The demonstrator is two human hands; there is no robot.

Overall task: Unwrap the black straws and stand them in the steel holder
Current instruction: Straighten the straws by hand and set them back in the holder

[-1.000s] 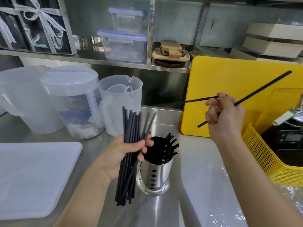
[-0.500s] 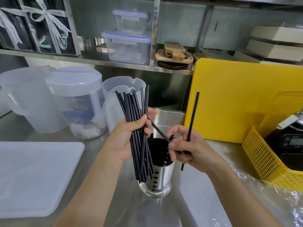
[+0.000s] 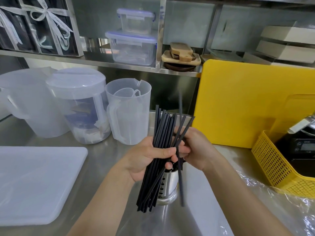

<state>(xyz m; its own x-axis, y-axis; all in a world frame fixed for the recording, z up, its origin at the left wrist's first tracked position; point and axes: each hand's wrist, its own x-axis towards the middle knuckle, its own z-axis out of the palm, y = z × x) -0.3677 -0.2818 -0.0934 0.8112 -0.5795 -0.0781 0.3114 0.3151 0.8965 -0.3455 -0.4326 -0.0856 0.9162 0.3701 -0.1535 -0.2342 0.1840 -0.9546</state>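
My left hand [image 3: 146,159] grips a bundle of several black straws [image 3: 162,132], held tilted in front of the steel holder [image 3: 169,186]. The perforated holder stands on the steel counter, mostly hidden behind the bundle and my hands. My right hand [image 3: 196,149] meets the bundle from the right, its fingers curled round a single black straw [image 3: 181,188] that hangs nearly upright beside the holder, blurred at its top. The holder's inside is hidden.
A white cutting board [image 3: 34,183] lies at the left. Translucent jugs [image 3: 128,111] stand behind. A yellow cutting board [image 3: 247,103] leans at the back right, with a yellow basket [image 3: 272,166] and clear plastic wrap [image 3: 276,206] on the counter to the right.
My left hand has lowered the bundle and tilted it to the right. My right hand moved up against the bundle, and its single straw now hangs beside the holder.
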